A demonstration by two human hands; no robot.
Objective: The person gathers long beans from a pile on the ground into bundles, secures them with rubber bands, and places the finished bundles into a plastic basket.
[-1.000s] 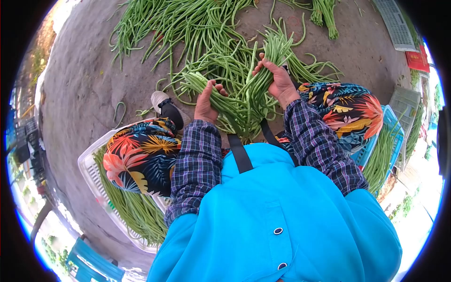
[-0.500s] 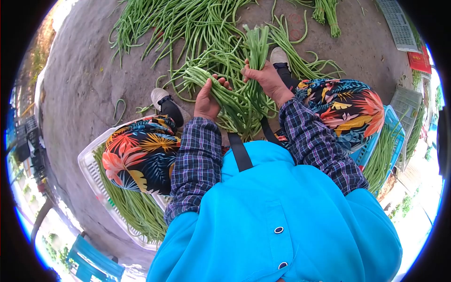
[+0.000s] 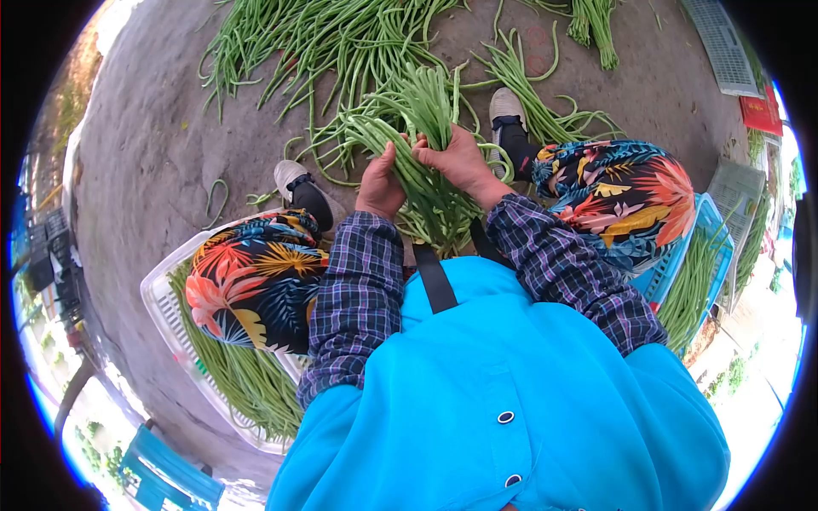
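The left hand (image 3: 382, 182) and right hand (image 3: 461, 162) each grip a bunch of long green beans (image 3: 433, 106), the bunches touching. Beyond, a loose pile (image 3: 328, 38) spreads over the floor (image 3: 136, 162); more lie within the rims of a white crate (image 3: 160, 300) and blue crate (image 3: 721, 257).

Right hand (image 3: 460, 162) (now lower) nearer left hand (image 3: 383, 184)
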